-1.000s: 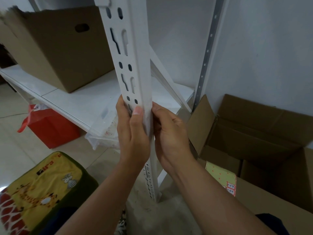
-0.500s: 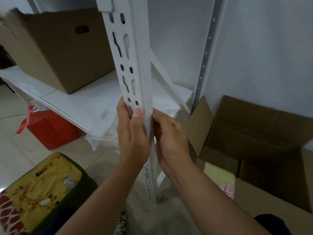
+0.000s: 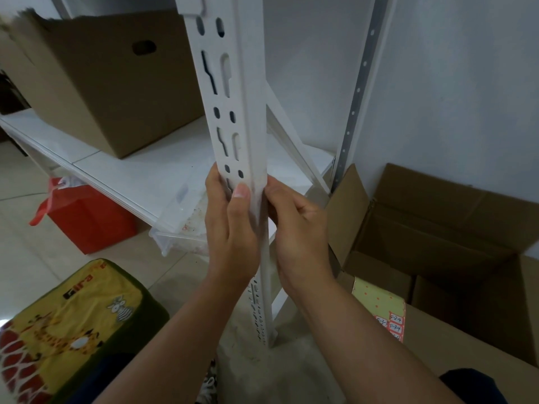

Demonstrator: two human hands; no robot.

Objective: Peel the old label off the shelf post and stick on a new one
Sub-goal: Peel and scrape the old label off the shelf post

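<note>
Here the left hand (image 3: 233, 237) wraps the upright white slotted metal shelf post (image 3: 233, 112); the right hand (image 3: 297, 228) pinches its right edge, label unseen.

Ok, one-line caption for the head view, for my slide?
Both hands, left hand and right hand, grip the white shelf post at shelf height.

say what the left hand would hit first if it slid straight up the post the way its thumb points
Probably nothing soon. The left hand grips the shelf post, thumb pointing up along it. Above it the post's face shows only slots and holes, until the white bracket at the picture's top edge, likely the first obstacle.
</note>
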